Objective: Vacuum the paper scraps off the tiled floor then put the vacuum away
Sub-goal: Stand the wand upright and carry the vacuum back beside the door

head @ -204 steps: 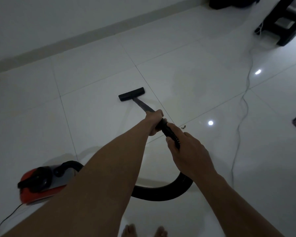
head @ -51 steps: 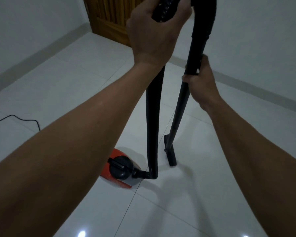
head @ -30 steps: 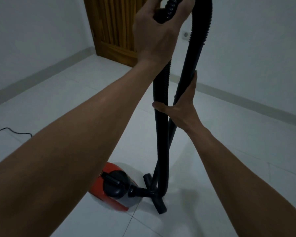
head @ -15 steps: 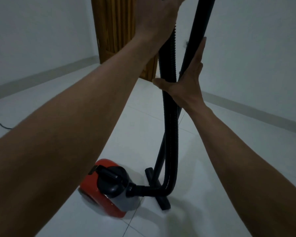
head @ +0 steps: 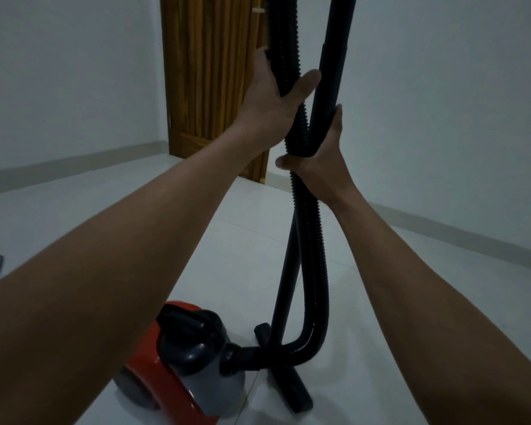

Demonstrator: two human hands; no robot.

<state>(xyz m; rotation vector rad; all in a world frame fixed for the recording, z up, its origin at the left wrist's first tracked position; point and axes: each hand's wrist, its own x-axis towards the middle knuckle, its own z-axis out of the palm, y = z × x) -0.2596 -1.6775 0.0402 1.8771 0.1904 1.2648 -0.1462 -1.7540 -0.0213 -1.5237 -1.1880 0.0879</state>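
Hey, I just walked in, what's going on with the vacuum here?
A person is holding the vacuum's parts upright. Their left hand grips the ribbed hose, and just below, their right hand holds the wand and hose together. The floor head rests on the tiled floor beside the red canister, which the hose plugs into. No paper scraps show, so this looks like packing up.

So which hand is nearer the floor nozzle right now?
Right. The right hand grips the wand and hose lower down, above the floor nozzle; the left hand holds the hose higher up.
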